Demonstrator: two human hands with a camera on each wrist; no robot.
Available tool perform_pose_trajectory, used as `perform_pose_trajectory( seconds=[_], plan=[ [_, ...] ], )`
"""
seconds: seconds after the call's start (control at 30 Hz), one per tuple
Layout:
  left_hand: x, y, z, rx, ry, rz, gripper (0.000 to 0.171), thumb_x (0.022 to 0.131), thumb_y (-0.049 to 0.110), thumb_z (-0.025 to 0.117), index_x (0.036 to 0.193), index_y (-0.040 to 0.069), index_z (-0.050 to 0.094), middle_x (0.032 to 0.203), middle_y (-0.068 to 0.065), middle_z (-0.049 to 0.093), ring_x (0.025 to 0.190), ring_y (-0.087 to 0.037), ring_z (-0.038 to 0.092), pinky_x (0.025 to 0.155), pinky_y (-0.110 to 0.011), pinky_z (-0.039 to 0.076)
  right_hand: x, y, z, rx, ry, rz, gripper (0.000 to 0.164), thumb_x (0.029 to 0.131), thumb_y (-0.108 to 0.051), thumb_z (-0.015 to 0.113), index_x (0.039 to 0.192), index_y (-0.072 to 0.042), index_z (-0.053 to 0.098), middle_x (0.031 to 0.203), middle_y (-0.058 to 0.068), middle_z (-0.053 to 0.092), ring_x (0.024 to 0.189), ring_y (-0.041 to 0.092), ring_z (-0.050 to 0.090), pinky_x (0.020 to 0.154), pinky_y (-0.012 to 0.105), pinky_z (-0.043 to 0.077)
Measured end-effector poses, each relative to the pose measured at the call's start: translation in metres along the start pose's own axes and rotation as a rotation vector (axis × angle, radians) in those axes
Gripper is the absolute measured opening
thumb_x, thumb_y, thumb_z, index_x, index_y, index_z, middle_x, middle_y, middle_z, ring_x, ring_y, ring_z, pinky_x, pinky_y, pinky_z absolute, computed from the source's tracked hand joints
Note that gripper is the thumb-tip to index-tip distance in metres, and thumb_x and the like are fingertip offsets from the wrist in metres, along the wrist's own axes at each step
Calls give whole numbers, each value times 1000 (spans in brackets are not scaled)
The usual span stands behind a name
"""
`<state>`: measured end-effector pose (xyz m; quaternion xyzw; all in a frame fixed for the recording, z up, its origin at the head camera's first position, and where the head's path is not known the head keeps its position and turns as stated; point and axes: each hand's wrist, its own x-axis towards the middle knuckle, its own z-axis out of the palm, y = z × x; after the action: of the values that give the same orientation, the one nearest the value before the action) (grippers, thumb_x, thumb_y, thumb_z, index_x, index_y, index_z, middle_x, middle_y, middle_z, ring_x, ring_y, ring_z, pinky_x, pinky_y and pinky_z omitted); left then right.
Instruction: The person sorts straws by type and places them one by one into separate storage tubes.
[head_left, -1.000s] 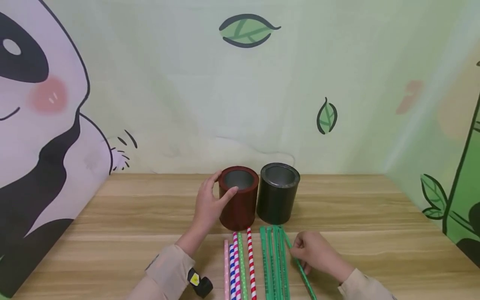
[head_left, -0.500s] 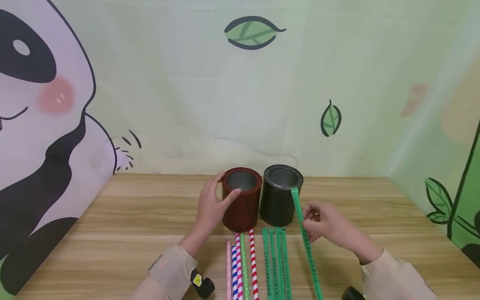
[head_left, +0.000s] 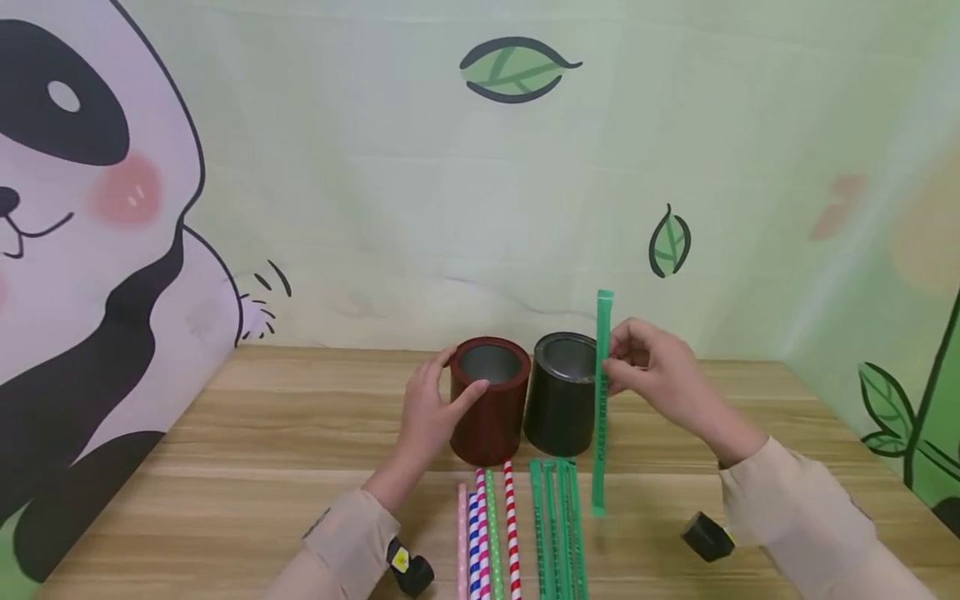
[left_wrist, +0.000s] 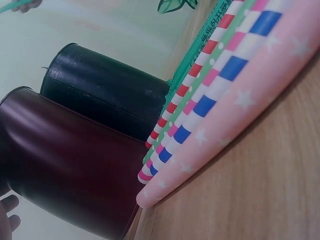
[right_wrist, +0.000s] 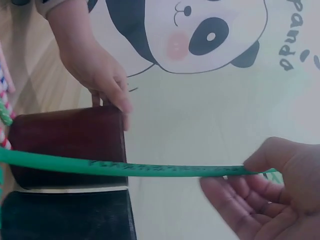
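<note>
My right hand [head_left: 663,375] pinches a green-wrapped straw [head_left: 601,433] between thumb and fingers. The straw stands nearly upright in the head view, in front of the right edge of the black cylindrical cup [head_left: 557,421]. Dark lettering runs along its wrapper in the right wrist view. With thumb and fingers at the rim, my left hand [head_left: 431,404] holds the dark red cup [head_left: 487,429], which stands just left of the black one. Both cups show grey insides. Below the black cup lie several more green-wrapped straws [head_left: 558,525] side by side.
Several patterned paper straws [left_wrist: 200,120], pink, blue, green and red, lie before the dark red cup. Black wrist devices [head_left: 708,536] hang by both sleeves. A panda-printed cloth [head_left: 375,208] stands behind the wooden table [head_left: 315,417].
My right hand has picked the green straw off the table beside its row and raised it to upright near the black cup. The left hand stays on the dark red cup.
</note>
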<state>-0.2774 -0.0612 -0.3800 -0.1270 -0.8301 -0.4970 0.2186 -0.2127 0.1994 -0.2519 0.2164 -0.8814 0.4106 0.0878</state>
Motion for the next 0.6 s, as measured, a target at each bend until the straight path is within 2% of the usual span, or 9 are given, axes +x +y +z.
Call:
perform_pose_trajectory(
  seconds=[0.07, 0.17, 0.37, 0.5, 0.6],
  plan=[
    [0, 0, 0, 3, 1, 3, 69, 82, 35, 75, 138, 4, 48, 133, -18, 56, 124, -35, 50, 103, -55, 42, 9, -4, -4, -25, 58, 2, 9, 92, -1, 57, 98, 4, 52, 82, 15, 63, 66, 7, 65, 67, 22, 56],
    [0, 1, 0, 5, 0, 1, 69, 82, 35, 74, 138, 4, 48, 133, -18, 56, 124, -34, 50, 103, -54, 43, 23, -8, -9, 0, 140, 13, 11, 94, -5, 56, 99, 4, 51, 84, 11, 64, 66, 6, 67, 69, 21, 57],
    [0, 0, 0, 8, 0, -1, 70, 82, 37, 74, 139, 5, 48, 134, -17, 56, 124, -34, 50, 102, -54, 43, 49, -12, -13, 172, 286, -14, 10, 95, -9, 51, 100, -1, 48, 82, -5, 61, 69, 2, 68, 73, 22, 58],
    [0, 0, 0, 5, 3, 10, 69, 82, 36, 74, 138, 4, 48, 133, -17, 57, 124, -34, 50, 102, -54, 43, 63, -13, -12, 254, 369, -31, 4, 95, -9, 50, 98, -9, 47, 82, -4, 59, 70, 2, 67, 74, 22, 58],
    [0, 0, -1, 6, 9, 18, 69, 82, 35, 75, 138, 4, 49, 132, -18, 57, 123, -34, 50, 103, -54, 42, 73, -12, -6, 302, 396, -23, 5, 95, -8, 49, 98, -11, 46, 83, -1, 57, 70, 3, 67, 75, 23, 58]
  ],
)
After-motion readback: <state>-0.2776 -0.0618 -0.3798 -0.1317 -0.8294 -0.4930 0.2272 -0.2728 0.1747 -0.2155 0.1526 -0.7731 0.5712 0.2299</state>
